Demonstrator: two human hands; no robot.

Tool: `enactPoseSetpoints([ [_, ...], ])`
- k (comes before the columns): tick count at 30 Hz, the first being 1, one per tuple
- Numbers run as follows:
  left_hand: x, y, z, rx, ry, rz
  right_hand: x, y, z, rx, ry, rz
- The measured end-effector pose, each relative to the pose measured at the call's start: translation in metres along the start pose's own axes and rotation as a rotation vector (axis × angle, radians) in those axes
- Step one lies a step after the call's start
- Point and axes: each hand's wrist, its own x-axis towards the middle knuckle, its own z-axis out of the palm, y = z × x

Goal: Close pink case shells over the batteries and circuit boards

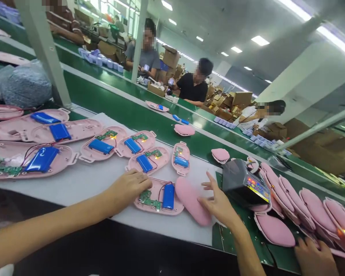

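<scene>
My left hand rests with curled fingers on the left end of a pink shell half that carries a green circuit board and a blue battery. Beside it lies a pink oval cover. My right hand lies on the cover's right end, fingers spread and thumb up. Both pieces sit on a white mat.
Several more pink shells with blue batteries lie in rows on the mat. A black tester with lit display stands right of my hand. Pink covers are stacked at right, where another person's hand reaches. People work beyond the green conveyor.
</scene>
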Motion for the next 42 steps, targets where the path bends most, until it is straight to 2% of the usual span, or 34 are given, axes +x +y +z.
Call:
enactPoseSetpoints([
  [2, 0.005, 0.006, -0.001, -0.078, 0.033, -0.109, -0.011, -0.009, 0.003, -0.065, -0.007, 0.000],
  [5, 0.011, 0.018, 0.000, -0.250, 0.157, -0.290, -0.027, -0.011, 0.005, -0.130, -0.054, -0.025],
  [7, 0.015, 0.024, 0.001, -0.326, 0.221, -0.298, -0.032, -0.010, 0.001, -0.067, 0.047, -0.049],
  [10, 0.021, 0.028, 0.001, -0.355, 0.228, -0.251, -0.032, -0.015, -0.014, 0.076, 0.296, -0.106],
  [11, 0.022, 0.029, 0.001, -0.366, 0.222, -0.262, -0.031, -0.019, -0.019, 0.114, 0.339, -0.125],
  [12, 0.023, 0.028, 0.001, -0.381, 0.217, -0.292, -0.029, -0.026, -0.023, 0.150, 0.329, -0.136],
  [15, 0.024, 0.028, -0.002, -0.458, 0.221, -0.408, -0.019, -0.053, -0.024, 0.251, 0.170, -0.123],
  [18, 0.022, 0.030, -0.001, -0.519, 0.300, -0.450, -0.004, -0.081, -0.011, 0.266, 0.103, -0.135],
  [21, 0.018, 0.032, 0.001, -0.552, 0.360, -0.464, 0.011, -0.096, 0.003, 0.307, 0.082, -0.150],
  [25, 0.014, 0.031, 0.003, -0.574, 0.331, -0.454, 0.018, -0.099, 0.018, 0.501, 0.257, -0.080],
  [29, 0.014, 0.030, 0.003, -0.592, 0.351, -0.383, 0.014, -0.099, 0.036, 0.619, 0.317, 0.000],
  [33, 0.016, 0.032, 0.001, -0.620, 0.347, -0.391, 0.012, -0.105, 0.054, 0.800, 0.602, 0.032],
  [35, 0.017, 0.032, 0.000, -0.660, 0.345, -0.402, 0.010, -0.111, 0.063, 0.877, 0.633, 0.049],
  [37, 0.019, 0.032, 0.000, -0.688, 0.368, -0.393, 0.007, -0.119, 0.073, 0.928, 0.639, 0.054],
  [42, 0.026, 0.032, 0.007, -0.698, 0.510, -0.398, -0.006, -0.139, 0.106, 0.911, 0.776, -0.055],
])
